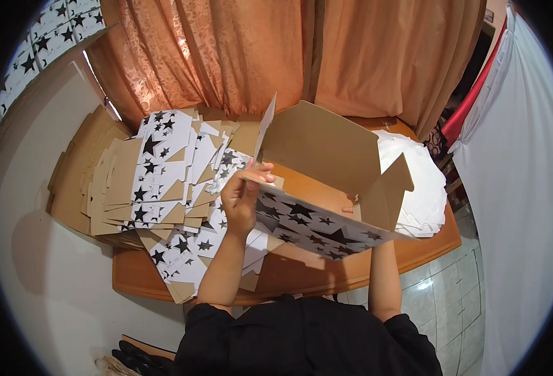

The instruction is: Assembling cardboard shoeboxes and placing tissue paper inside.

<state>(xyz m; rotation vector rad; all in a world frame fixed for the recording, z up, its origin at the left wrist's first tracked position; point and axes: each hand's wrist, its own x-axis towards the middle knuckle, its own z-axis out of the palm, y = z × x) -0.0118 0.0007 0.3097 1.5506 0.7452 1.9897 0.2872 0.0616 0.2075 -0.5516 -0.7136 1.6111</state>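
A partly folded cardboard box (326, 229) is held up over the table, tilted, white with black stars outside and plain brown inside. The wooden tabletop shows through its open middle. My left hand (242, 195) grips the box's near left corner, thumb on the near side and fingers over the edge. Most of my right hand is hidden behind the starred near panel; only its fingertips (349, 207) show inside, close to the right end of that panel. A flap stands up on the left, and another folds inward on the right.
Overlapping flat star-printed cardboard blanks (164, 169) cover the left part of the wooden table (289, 282). A pile of white sheets (423, 182) lies on the right. Orange curtains (245, 56) hang behind, a white cloth (514, 188) at right. Starred boxes (45, 44) are stacked upper left.
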